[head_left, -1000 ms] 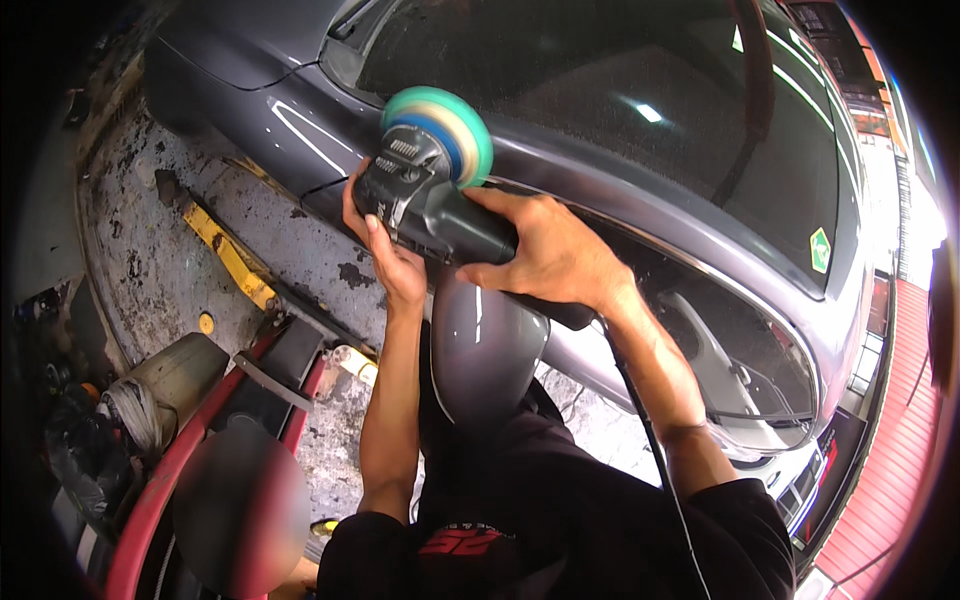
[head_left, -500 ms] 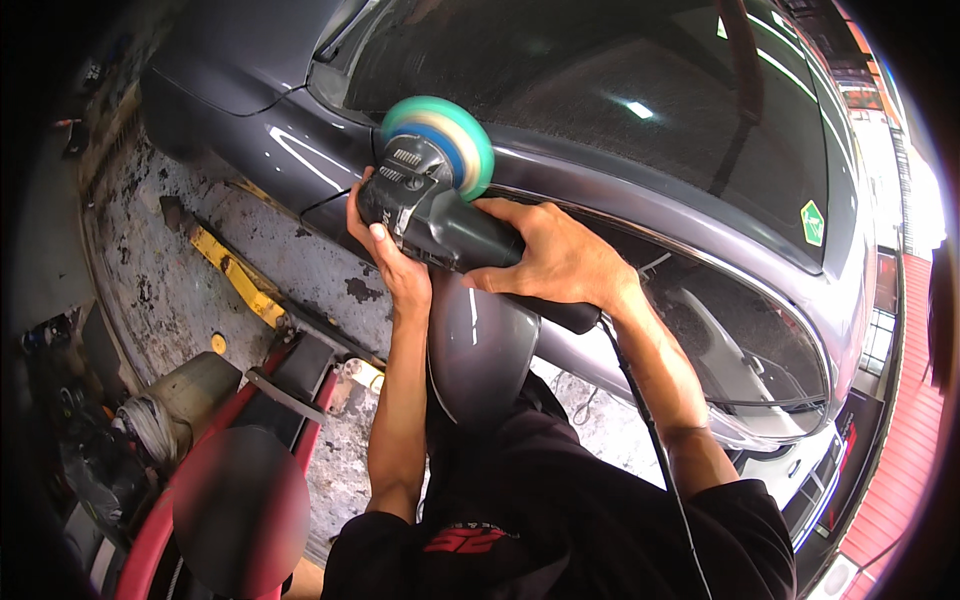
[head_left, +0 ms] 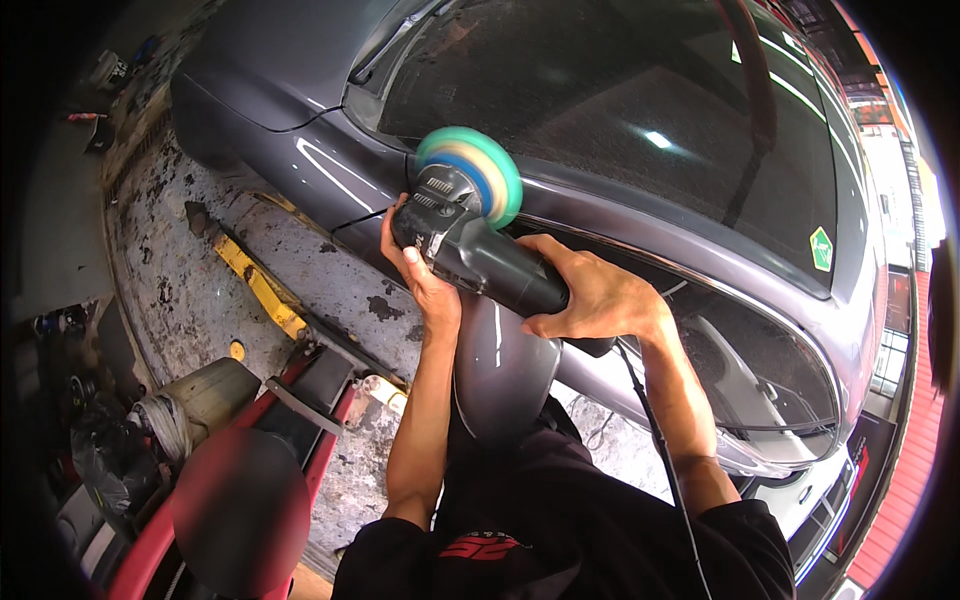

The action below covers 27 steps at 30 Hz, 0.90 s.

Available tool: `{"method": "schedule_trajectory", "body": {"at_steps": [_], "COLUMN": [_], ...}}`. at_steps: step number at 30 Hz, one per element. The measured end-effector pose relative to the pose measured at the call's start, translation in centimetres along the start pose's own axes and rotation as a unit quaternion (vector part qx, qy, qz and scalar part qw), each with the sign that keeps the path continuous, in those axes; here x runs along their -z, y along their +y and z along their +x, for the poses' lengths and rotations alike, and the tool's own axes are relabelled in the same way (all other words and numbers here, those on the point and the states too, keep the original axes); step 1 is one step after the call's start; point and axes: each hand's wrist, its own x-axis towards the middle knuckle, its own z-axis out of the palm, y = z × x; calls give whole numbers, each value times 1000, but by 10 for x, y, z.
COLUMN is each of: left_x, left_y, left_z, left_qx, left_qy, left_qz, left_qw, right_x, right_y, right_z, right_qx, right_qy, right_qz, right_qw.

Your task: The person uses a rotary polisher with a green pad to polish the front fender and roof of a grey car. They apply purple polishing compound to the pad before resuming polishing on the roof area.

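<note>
Both my hands hold a black corded polisher (head_left: pixel 480 255) over the side of a grey car (head_left: pixel 300 100). Its round pad (head_left: pixel 508 185), banded green, cream and blue, is turned on edge against the pillar beside the windshield (head_left: pixel 600 110); the banding looks smeared. My left hand (head_left: pixel 425 280) is wrapped round the polisher's head end. Farther back, my right hand (head_left: pixel 605 295) grips the body, thumb underneath and fingers over the top. The car's side mirror (head_left: pixel 505 370) sits right below the tool, close to my body.
The power cord (head_left: pixel 655 430) trails past my right forearm. At left a yellow metal bar (head_left: pixel 258 285) lies on the stained floor (head_left: pixel 330 285). A red-framed piece of equipment (head_left: pixel 150 545), a bucket-like container (head_left: pixel 215 390) and a black plastic bag (head_left: pixel 110 455) stand at lower left.
In the picture, car, polisher and hands have all shifted somewhat right and down, so my view has moved. The grip of both hands is the same, and the pad stays near the pillar.
</note>
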Motion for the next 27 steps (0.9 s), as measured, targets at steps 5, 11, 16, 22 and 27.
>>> {"method": "schedule_trajectory", "body": {"at_steps": [5, 11, 16, 22, 27], "left_x": [4, 10, 15, 13, 14], "left_y": [-5, 1, 0, 6, 17], "left_z": [9, 23, 25, 31, 45], "left_qx": [33, 74, 74, 74, 76], "left_qy": [37, 68, 61, 51, 43], "left_qz": [-42, -81, -73, -55, 3], "left_qw": [998, 992, 993, 994, 996], "right_x": [8, -6, -12, -13, -14], "right_y": [-2, 2, 5, 1, -4], "right_z": [-2, 9, 8, 0, 0], "right_qx": [18, 66, 71, 51, 44], "right_qy": [-7, 48, 82, 115, 140], "right_qz": [51, 76, 104, 138, 149], "right_qw": [999, 994, 989, 982, 978]}}
